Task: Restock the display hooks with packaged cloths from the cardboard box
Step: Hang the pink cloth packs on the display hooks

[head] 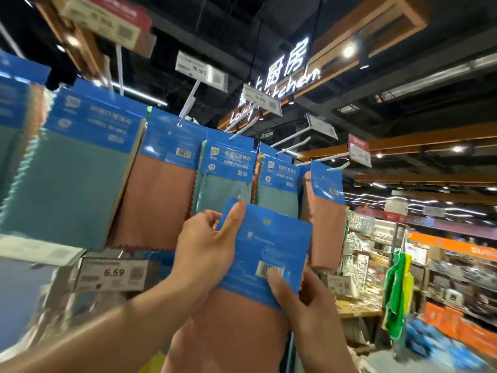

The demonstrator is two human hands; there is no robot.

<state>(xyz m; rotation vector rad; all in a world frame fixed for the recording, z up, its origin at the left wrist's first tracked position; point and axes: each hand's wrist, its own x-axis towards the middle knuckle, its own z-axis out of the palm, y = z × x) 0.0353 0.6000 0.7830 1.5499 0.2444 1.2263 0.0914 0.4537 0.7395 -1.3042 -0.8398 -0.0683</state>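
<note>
I hold one packaged cloth [265,251] in front of the display: a blue card header with a barcode and a round hang hole, and a salmon cloth hanging below it. My left hand [207,249] grips the header's left edge, forefinger up along its top corner. My right hand [304,300] pinches the header's lower right, thumb on the barcode. Above and behind, white display hooks [293,142] stick out; several carry hung packs, teal [226,173] and salmon [161,184]. The rightmost hooks [336,166] look bare at their tips. The cardboard box is out of view.
Price tags stand on the hook ends [200,70] and on a lower rail, one reading 6.59 [113,271]. A big teal pack [72,170] hangs at the left. To the right an aisle opens with stocked shelves [443,278] and a green hanging item [398,292].
</note>
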